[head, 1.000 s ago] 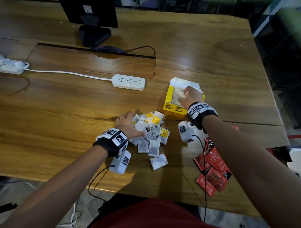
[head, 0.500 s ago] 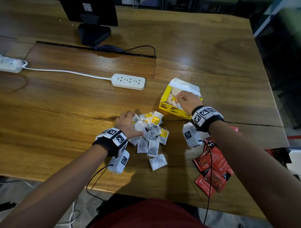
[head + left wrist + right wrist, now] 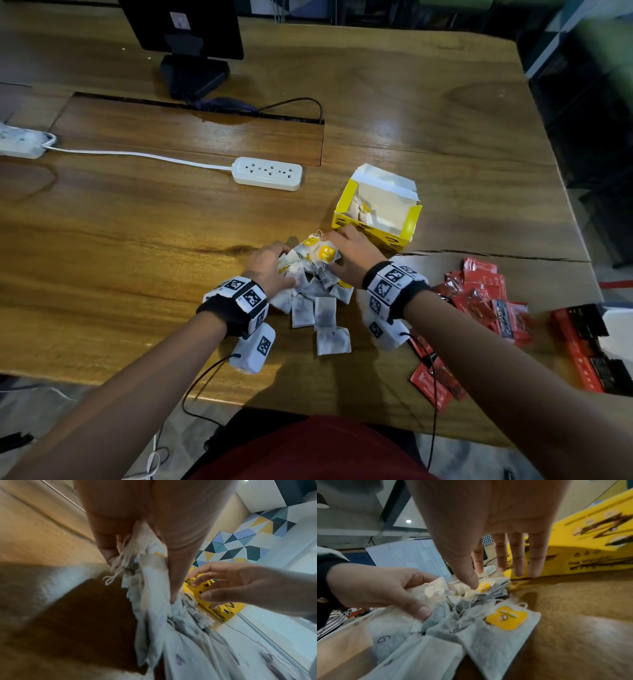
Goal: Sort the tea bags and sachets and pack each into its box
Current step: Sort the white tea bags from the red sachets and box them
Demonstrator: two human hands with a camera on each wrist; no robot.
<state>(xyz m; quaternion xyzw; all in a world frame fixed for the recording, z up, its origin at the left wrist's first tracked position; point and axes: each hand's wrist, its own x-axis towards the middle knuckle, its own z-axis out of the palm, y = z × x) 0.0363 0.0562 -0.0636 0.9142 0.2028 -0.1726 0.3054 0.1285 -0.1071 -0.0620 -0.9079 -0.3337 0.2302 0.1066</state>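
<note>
A pile of white tea bags [image 3: 315, 291] with yellow tags lies on the wooden table in front of me. My left hand [image 3: 274, 262] grips a bunch of them at the pile's left side, thumb and fingers curled round the bags [image 3: 150, 582]. At the pile's right side my right hand [image 3: 346, 248] rests with straight fingers, its thumb tip touching a yellow tag [image 3: 483, 586]. The open yellow box [image 3: 376, 236] stands just behind the right hand and has a few tea bags [image 3: 359, 210] at its left end. Red sachets [image 3: 486, 296] lie scattered to the right, near a red box [image 3: 582, 353].
A white power strip [image 3: 267, 173] with its cable lies behind the pile, and a second one [image 3: 20, 144] sits at the far left. A black monitor stand [image 3: 195, 73] is at the back. The table's front edge [image 3: 308, 407] runs close under my forearms.
My right hand has come out of the yellow box and moved down and left onto the tea bag pile. The left hand has stayed on the pile and gathered bags.
</note>
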